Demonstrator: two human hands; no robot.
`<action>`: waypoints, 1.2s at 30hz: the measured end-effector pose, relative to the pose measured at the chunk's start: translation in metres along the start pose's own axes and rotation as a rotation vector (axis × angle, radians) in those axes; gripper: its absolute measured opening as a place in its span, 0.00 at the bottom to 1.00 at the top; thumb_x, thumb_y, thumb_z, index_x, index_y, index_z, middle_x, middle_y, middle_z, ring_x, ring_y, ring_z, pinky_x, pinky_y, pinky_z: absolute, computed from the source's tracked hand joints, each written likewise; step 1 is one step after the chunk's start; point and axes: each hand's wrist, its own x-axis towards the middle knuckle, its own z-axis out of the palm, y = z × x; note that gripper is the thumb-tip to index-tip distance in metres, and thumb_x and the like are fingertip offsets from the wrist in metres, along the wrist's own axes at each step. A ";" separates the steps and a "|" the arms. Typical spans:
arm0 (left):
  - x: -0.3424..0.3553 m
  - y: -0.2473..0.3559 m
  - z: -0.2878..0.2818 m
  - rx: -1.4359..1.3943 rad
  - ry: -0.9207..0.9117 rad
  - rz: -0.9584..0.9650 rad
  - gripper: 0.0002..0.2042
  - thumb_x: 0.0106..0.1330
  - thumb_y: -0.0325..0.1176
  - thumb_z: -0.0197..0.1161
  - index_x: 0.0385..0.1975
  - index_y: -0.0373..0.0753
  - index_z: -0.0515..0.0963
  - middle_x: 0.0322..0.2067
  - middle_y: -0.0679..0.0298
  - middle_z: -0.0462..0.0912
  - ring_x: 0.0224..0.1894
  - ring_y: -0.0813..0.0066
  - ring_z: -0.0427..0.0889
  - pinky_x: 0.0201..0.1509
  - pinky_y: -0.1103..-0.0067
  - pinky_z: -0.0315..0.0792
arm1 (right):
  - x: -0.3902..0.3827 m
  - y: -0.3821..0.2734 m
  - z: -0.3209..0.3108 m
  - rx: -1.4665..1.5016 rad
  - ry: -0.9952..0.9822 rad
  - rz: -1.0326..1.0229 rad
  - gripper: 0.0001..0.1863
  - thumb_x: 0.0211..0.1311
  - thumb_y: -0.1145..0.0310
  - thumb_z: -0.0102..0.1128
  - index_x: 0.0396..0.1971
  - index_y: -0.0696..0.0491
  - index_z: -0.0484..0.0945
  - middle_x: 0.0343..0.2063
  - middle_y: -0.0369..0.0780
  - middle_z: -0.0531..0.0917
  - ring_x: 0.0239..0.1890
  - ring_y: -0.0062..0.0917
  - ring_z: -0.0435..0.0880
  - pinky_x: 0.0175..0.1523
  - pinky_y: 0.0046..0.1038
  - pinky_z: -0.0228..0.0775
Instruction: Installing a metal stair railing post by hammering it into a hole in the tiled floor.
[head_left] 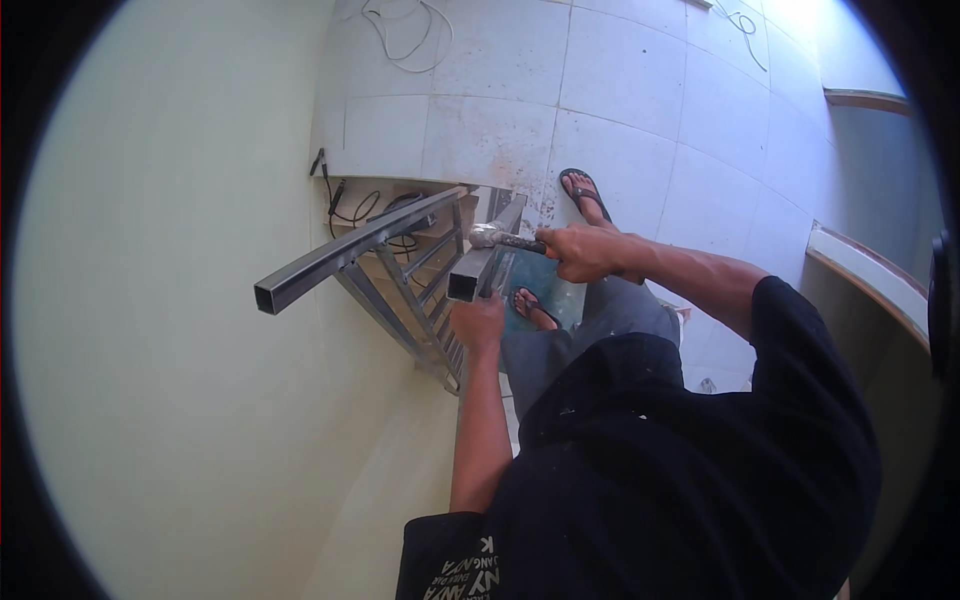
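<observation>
My right hand [584,251] is closed round the dark handle of a hammer [484,236], whose scuffed metal head rests on or just over a square steel tube [484,257]. My left hand [478,320] grips the metal frame just below that tube's open end, its fingers partly hidden. The tube belongs to a welded metal railing [420,300] with several crossbars and a second long square rail [325,265] that juts out to the left.
A pale wall [170,300] fills the left. Stairs [390,280] lie under the railing, with black cables and clamps [350,210] on them. A tiled landing [630,90] carries loose wires [410,35]. My sandalled feet stand nearby; ledges border the right [860,268].
</observation>
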 end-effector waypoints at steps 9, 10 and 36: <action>-0.001 0.002 -0.001 0.012 -0.062 -0.093 0.14 0.49 0.41 0.64 0.21 0.34 0.80 0.21 0.46 0.80 0.27 0.45 0.82 0.31 0.59 0.75 | 0.002 0.007 -0.013 0.084 0.224 0.119 0.18 0.45 0.74 0.52 0.40 0.61 0.71 0.27 0.55 0.80 0.38 0.50 0.80 0.42 0.47 0.69; -0.001 0.001 -0.001 0.016 -0.088 -0.116 0.14 0.49 0.41 0.64 0.21 0.34 0.80 0.20 0.46 0.80 0.27 0.45 0.81 0.31 0.59 0.75 | 0.000 0.005 -0.006 -0.021 0.049 0.026 0.18 0.45 0.74 0.52 0.40 0.62 0.70 0.27 0.55 0.80 0.38 0.50 0.80 0.42 0.47 0.69; -0.002 0.002 -0.004 0.026 -0.071 -0.049 0.13 0.51 0.41 0.62 0.22 0.34 0.80 0.21 0.48 0.80 0.27 0.46 0.81 0.32 0.59 0.75 | 0.000 -0.003 -0.007 -0.029 0.047 0.056 0.17 0.46 0.73 0.51 0.39 0.61 0.71 0.27 0.55 0.80 0.36 0.51 0.80 0.41 0.46 0.69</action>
